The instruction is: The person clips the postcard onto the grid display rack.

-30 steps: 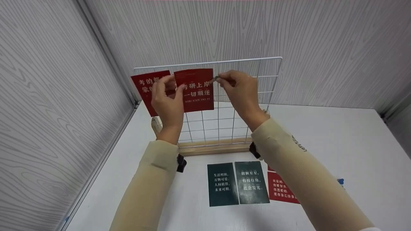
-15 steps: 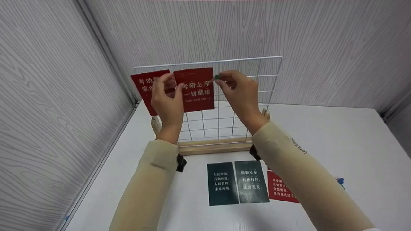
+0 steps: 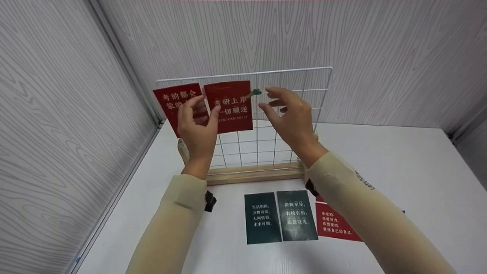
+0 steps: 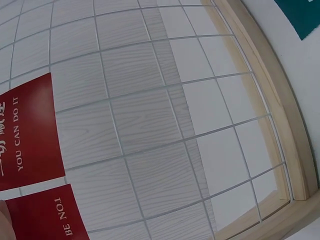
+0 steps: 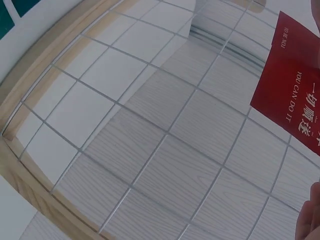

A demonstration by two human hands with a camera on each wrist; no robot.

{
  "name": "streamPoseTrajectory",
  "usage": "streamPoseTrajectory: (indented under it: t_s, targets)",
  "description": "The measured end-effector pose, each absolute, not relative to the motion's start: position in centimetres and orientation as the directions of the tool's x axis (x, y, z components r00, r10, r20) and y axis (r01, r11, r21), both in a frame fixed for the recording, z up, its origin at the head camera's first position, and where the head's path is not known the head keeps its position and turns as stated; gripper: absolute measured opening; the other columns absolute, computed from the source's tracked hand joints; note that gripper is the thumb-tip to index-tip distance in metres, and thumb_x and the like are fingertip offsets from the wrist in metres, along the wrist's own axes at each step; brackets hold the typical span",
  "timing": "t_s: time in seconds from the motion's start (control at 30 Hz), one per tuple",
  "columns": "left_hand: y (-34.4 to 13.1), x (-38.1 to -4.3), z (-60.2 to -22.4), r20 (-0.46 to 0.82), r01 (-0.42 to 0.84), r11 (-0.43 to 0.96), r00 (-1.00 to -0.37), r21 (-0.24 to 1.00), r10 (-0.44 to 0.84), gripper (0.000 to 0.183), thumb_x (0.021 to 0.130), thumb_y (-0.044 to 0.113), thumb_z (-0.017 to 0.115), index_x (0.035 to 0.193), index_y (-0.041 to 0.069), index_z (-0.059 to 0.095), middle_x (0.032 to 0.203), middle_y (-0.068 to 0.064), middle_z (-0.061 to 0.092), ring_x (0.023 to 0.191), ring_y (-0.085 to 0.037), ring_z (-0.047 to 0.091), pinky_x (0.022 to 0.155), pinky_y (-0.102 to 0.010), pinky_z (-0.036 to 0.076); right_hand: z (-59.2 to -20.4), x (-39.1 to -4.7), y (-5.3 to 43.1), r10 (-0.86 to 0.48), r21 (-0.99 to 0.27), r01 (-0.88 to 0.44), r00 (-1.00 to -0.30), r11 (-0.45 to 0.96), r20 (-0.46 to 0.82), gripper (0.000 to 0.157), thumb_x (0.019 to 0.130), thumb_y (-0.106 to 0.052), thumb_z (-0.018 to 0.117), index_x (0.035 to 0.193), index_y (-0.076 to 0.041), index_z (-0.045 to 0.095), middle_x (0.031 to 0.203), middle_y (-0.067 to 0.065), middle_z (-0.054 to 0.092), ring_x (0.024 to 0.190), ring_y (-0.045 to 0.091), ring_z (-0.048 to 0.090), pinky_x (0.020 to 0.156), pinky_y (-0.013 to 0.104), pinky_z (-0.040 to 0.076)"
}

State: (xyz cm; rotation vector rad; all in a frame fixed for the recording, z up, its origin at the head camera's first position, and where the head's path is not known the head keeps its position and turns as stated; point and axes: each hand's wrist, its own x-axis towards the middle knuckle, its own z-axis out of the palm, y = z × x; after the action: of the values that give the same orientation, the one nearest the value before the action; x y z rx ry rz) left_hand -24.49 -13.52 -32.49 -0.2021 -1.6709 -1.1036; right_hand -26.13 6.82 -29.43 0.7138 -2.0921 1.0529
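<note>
In the head view two red cards with white lettering hang against a white wire grid (image 3: pixel 281 72). My left hand (image 3: pixel 197 123) is over the gap between the left red card (image 3: pixel 171 104) and the right red card (image 3: pixel 230 91). Its fingers are loosely bent, and the thumb overlaps the right card's left edge. A small wooden clothespin with a green decoration (image 3: pixel 257 92) sits at the right card's right edge, on the grid. My right hand (image 3: pixel 293 116) is just right of the clothespin, thumb and fingers apart, holding nothing. The right wrist view shows the right red card (image 5: pixel 290 85) against the grid.
A wooden base (image 3: pixel 255 175) carries the grid on the white table (image 3: pixel 380 160). In front lie two dark green cards, the left (image 3: pixel 262 228) and the right (image 3: pixel 298 230), beside a red card (image 3: pixel 335 224) partly hidden by the right sleeve. Wood-grain panels stand behind and to the left.
My right hand has let go of the clothespin and drawn back to the right; the clothespin stays at the card's edge. My left hand has loosened and shifted slightly down.
</note>
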Motion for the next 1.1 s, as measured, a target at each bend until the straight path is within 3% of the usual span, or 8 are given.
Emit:
streamPoseTrajectory:
  t_s: [0.3, 0.53, 0.83, 1.1]
  targets:
    - [-14.1, -23.5, -35.2, 0.857, 0.585, 0.644, -0.453, 0.492, -0.243, 0.051, 0.078, 0.026, 0.079, 0.118, 0.003, 0.055, 0.109, -0.009, 0.055, 0.101, -0.019, 0.054, 0.084, -0.034, 0.05, -30.6, -25.4, 9.1, -0.29, -0.285, -0.757, -0.526, 0.588, 0.8, 0.047, 0.091, -0.031, 0.065, 0.13, -0.008, 0.054, 0.122, 0.009, 0.06, 0.105, 0.021, 0.06, 0.087, 0.037, 0.05]
    - [-13.8, -22.7, -37.1, 0.861, 0.578, 0.695, -0.495, 0.428, -0.118, 0.062, 0.075, 0.032, 0.08, 0.126, 0.007, 0.054, 0.121, -0.01, 0.053, 0.116, -0.024, 0.046, 0.1, -0.042, 0.036, -32.2, -24.9, 11.2, -0.355, -0.183, -0.745, -0.5, 0.642, 0.79, 0.056, 0.087, -0.038, 0.066, 0.135, -0.013, 0.049, 0.127, 0.011, 0.056, 0.117, 0.028, 0.052, 0.096, 0.049, 0.041]
    - [-13.2, -21.2, -39.9, 0.804, 0.561, 0.725, -0.594, 0.4, 0.016, 0.075, 0.073, 0.043, 0.079, 0.132, 0.006, 0.051, 0.129, -0.012, 0.049, 0.124, -0.024, 0.042, 0.103, -0.044, 0.032, -34.6, -23.8, 14.1, -0.417, -0.141, -0.711, -0.548, 0.689, 0.725, 0.074, 0.082, -0.046, 0.069, 0.143, -0.019, 0.038, 0.141, 0.013, 0.042, 0.127, 0.031, 0.039, 0.1, 0.057, 0.027]
    - [-12.9, -19.8, -42.7, 0.708, 0.511, 0.754, -0.701, 0.412, 0.088, 0.08, 0.071, 0.048, 0.08, 0.135, 0.011, 0.05, 0.132, -0.011, 0.047, 0.125, -0.023, 0.041, 0.1, -0.049, 0.034, -37.1, -22.9, 17.4, -0.409, -0.163, -0.656, -0.624, 0.737, 0.666, 0.081, 0.077, -0.046, 0.073, 0.146, -0.022, 0.035, 0.146, 0.013, 0.036, 0.13, 0.032, 0.034, 0.102, 0.06, 0.022]
